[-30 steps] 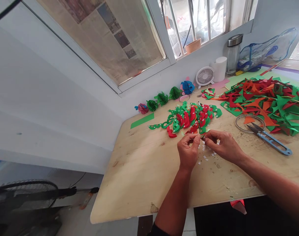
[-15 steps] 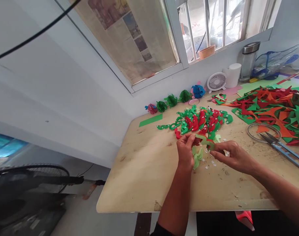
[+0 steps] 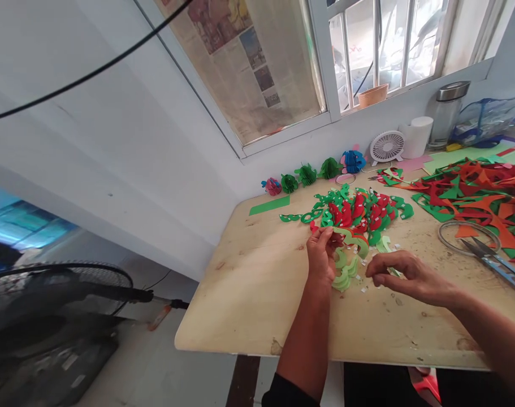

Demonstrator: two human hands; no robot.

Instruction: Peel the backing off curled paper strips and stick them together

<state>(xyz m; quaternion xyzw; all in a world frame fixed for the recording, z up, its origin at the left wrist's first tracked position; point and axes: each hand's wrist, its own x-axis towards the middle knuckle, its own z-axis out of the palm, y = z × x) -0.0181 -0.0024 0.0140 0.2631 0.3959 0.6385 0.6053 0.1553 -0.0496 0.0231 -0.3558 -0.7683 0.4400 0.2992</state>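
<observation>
My left hand (image 3: pixel 320 255) pinches a curved paper cutout (image 3: pixel 359 242), light green on top with orange-red beneath. To its right, my right hand (image 3: pixel 412 276) is apart from the cutout, its fingers curled towards the thumb; anything small between the tips cannot be made out. Under the held piece lie several light green paper cutouts (image 3: pixel 345 276). Small white paper bits (image 3: pixel 364 289) are scattered between my hands. Just beyond sits a heap of red and green curved cutouts (image 3: pixel 359 209), some bearing white squares.
Scissors (image 3: pixel 490 260) and a metal ring (image 3: pixel 446 229) lie at right, before a pile of red, orange and green scraps (image 3: pixel 490 192). Along the wall stand folded-paper ornaments (image 3: pixel 307 174), a small white fan (image 3: pixel 386 147) and a glass bottle (image 3: pixel 449 116). A green strip (image 3: pixel 269 205) lies at left.
My right hand has let go of the cutout's right end and moved away to the right. My left hand keeps its hold. The whole view has shifted slightly.
</observation>
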